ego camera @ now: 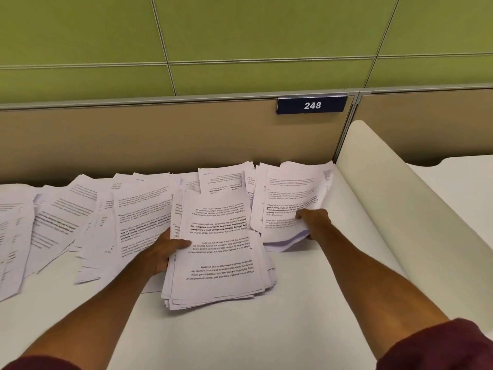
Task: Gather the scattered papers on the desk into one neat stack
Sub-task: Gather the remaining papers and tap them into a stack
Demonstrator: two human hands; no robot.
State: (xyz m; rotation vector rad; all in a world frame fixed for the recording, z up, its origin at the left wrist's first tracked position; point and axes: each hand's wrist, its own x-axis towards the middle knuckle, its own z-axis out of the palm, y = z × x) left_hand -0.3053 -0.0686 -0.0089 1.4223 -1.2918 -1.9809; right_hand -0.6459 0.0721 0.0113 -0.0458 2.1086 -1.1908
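Paper is clamped in both sets of fingers: the left hand has its thumb on top of the gathered stack at its left edge, fingers tucked beneath, and the right hand is curled round the near corner of a loose bunch of sheets beside the white divider. That bunch is fanned (its lower leaves sag), so I'd judge a quick pull could shed or crease sheets on the desk, and the ragged stack could slew if lifted by one side. By count: two hands, one stack, one bunch, and scattered papers to the left, overlapped too thickly to number.
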